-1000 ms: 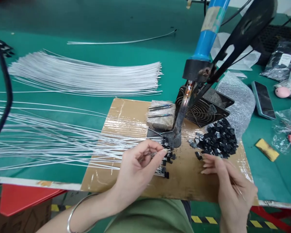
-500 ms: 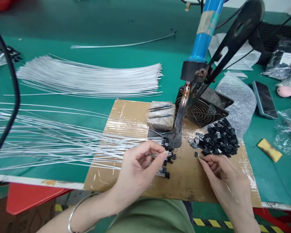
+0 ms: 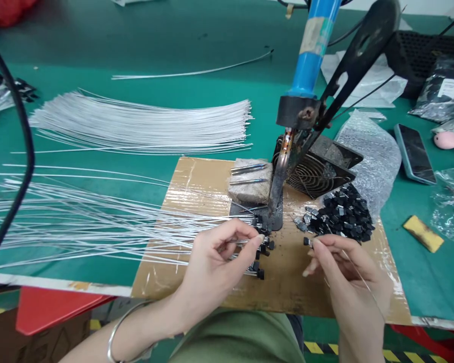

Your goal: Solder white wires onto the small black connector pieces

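My left hand [image 3: 225, 252] is closed in a pinch around what looks like a white wire, its end mostly hidden by the fingertips. Beneath and beside it lie many white wires [image 3: 166, 222], several ending in small black pieces [image 3: 260, 274]. My right hand [image 3: 350, 272] pinches a small black component [image 3: 307, 242] with metal legs between thumb and forefinger. A thin silvery wire [image 3: 359, 275], like solder, also runs through that hand. Just behind it is a heap of black components [image 3: 344, 214]. Between the hands, slightly farther back, a blue-handled soldering iron [image 3: 282, 171] points down.
A brown cardboard sheet [image 3: 196, 181] lies on the green table. On it are a pale block [image 3: 247, 190] with metal tips and a black fan [image 3: 314, 174]. A bundle of white wires [image 3: 144, 121], bubble wrap [image 3: 378, 151], a phone [image 3: 414, 154] and a yellow sponge [image 3: 423, 233] surround it.
My right hand has turned and its lower fingers have spread; the black component now sits against the thumb and forefinger with its legs toward them. My left hand has stayed nearly still.
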